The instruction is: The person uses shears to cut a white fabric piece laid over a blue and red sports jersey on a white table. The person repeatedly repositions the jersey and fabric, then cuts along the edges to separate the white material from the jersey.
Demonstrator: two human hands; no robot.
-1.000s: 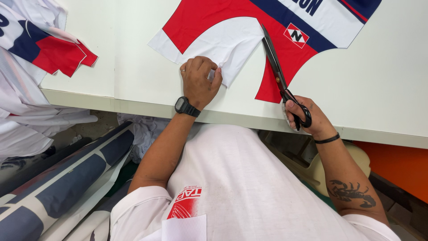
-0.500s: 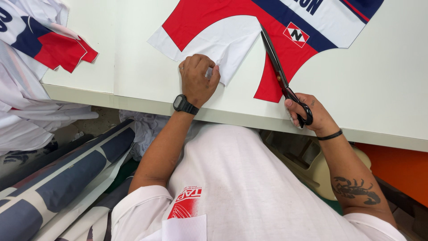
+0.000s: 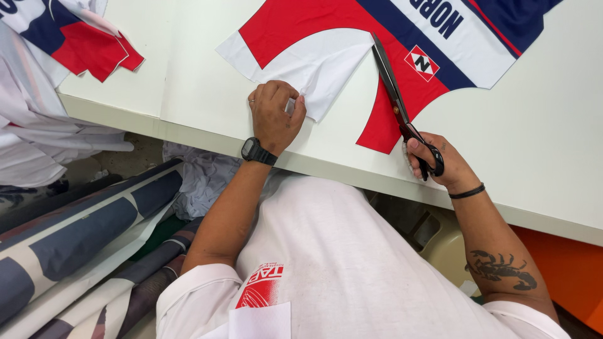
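A printed fabric panel (image 3: 352,25) in red, white and navy lies flat on the white table (image 3: 540,144). My left hand (image 3: 275,113), with a black watch at the wrist, pinches the white lower corner of the panel near the table's front edge. My right hand (image 3: 436,163) grips the black handles of long scissors (image 3: 392,94). Their blades point away from me and lie along the curved edge between the white and red parts of the panel.
More cut red, white and navy fabric pieces (image 3: 75,44) are piled at the table's left corner, hanging over the edge. Rolls of grey and navy printed material (image 3: 75,238) lie on the floor to my left. An orange surface (image 3: 565,263) shows under the table at right.
The scissors have advanced slightly further along the white and red edge. My left hand keeps hold of the white corner. The view has shifted a little.
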